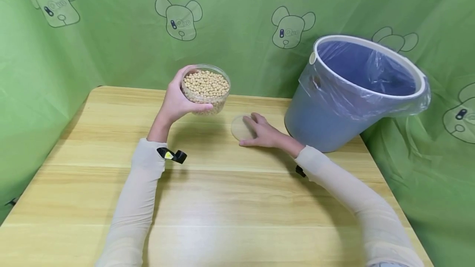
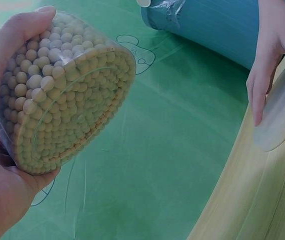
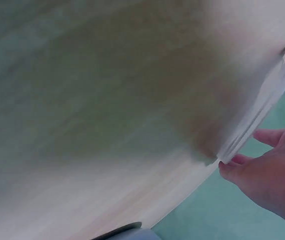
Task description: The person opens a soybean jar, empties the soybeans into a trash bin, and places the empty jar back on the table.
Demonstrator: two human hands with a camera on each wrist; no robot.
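Observation:
My left hand [image 1: 177, 98] grips a clear round tub of soybeans [image 1: 206, 88] and holds it above the far side of the wooden table [image 1: 222, 201]. The tub has no lid on. The left wrist view shows the tub [image 2: 62, 95] tilted in my left hand [image 2: 2, 190], packed full of beans. My right hand [image 1: 264, 133] lies flat on the table, its straight fingers resting on a clear round lid [image 1: 238, 128]. That lid [image 2: 282, 120] and my right hand [image 2: 270, 55] also show in the left wrist view. In the right wrist view my right hand [image 3: 275, 182] touches the lid's edge [image 3: 242, 135].
A blue-grey bin [image 1: 334, 106] lined with a clear plastic bag stands at the table's back right, just right of my right hand. Green cloth with cartoon prints surrounds the table on the back and sides. The bin's wall [image 2: 207, 25] shows in the left wrist view.

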